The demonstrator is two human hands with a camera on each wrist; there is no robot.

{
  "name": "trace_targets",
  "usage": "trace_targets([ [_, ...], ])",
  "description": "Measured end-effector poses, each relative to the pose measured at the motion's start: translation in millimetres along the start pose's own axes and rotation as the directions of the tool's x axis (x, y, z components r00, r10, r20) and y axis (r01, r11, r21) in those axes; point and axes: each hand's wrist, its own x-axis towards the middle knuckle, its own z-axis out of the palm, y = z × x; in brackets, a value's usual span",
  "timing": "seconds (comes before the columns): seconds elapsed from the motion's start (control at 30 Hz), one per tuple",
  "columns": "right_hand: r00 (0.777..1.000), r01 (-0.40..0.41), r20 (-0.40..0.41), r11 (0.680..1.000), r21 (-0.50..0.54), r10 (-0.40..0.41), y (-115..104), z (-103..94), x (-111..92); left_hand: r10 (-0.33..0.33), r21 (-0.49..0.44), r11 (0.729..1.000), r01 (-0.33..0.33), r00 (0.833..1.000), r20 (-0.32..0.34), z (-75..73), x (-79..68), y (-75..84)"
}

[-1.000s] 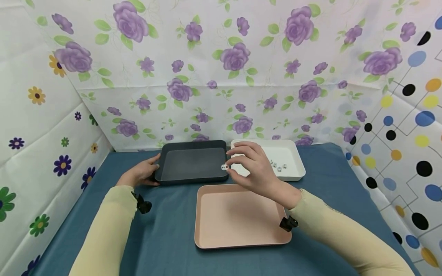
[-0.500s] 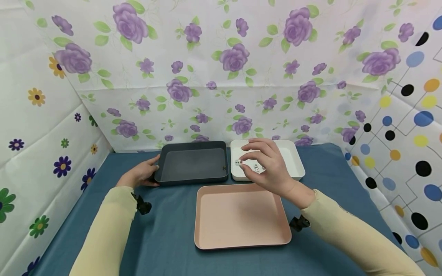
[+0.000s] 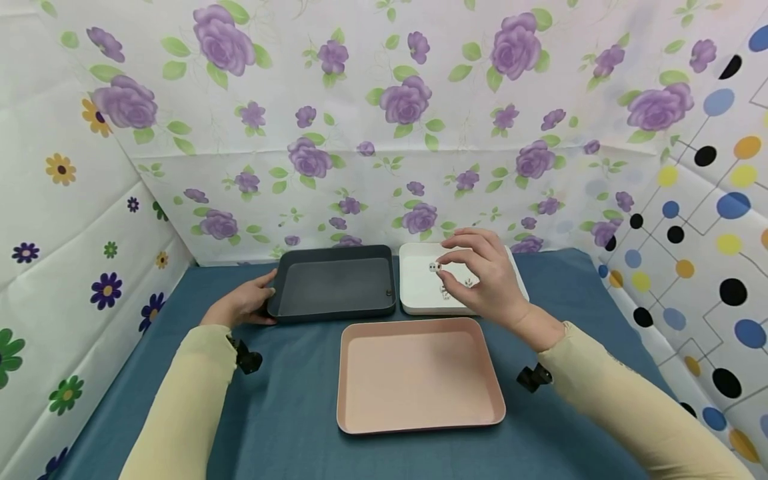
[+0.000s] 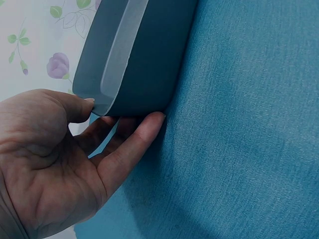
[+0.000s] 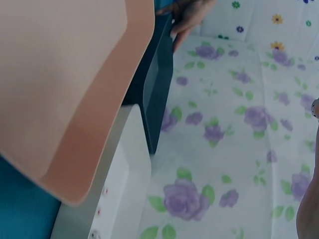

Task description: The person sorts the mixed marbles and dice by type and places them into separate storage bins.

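My right hand (image 3: pixel 489 283) pinches a small white die (image 3: pixel 435 267) between thumb and fingertips, above the white tray (image 3: pixel 410 293). Only an edge of that die (image 5: pixel 315 108) shows in the right wrist view. More dice (image 3: pixel 445 293) lie in the white tray, partly hidden by the hand. At the left end of the dark grey tray (image 3: pixel 330 287), my left hand (image 3: pixel 245 301) grips the corner. The left wrist view shows the left thumb at the tray's rim and the fingers against its outer wall. A tiny dark spot (image 3: pixel 389 293) lies near that tray's right end.
A pink tray (image 3: pixel 420 377) lies in front of the two others on the blue cloth (image 3: pixel 288 413). Flowered sheets (image 3: pixel 360 120) hang behind and at the left; a dotted sheet (image 3: pixel 708 267) hangs at the right.
My right hand, still pinching the die, has moved right and slightly farther back, from the dark tray's right edge to over the white tray. The left hand has stayed on the dark tray.
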Motion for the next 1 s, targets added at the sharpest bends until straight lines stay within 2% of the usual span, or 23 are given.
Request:
trace_targets([
  [0.33, 0.996, -0.071, 0.053, 0.993, -0.096, 0.076, 31, -7.6, -10, 0.000, 0.002, 1.000, 0.000, 1.000, 0.009, -0.2, 0.7, -1.5],
  [0.63, 0.981, -0.151, 0.097, 0.972, -0.182, 0.170, 48, -10.9, -20, 0.001, -0.002, 1.000, -0.001, 1.000, 0.010, 0.6, 2.5, -2.4],
  [0.8, 0.958, -0.217, 0.132, 0.946, -0.242, 0.253, 57, -11.5, -29, 0.006, -0.004, 1.000, -0.006, 1.000, 0.013, 0.9, 0.0, -1.0],
  [1.0, 0.915, -0.286, 0.195, 0.907, -0.308, 0.355, 68, -11.8, -41, 0.004, 0.000, 1.000, -0.004, 1.000, 0.009, 0.5, -0.6, -0.8],
])
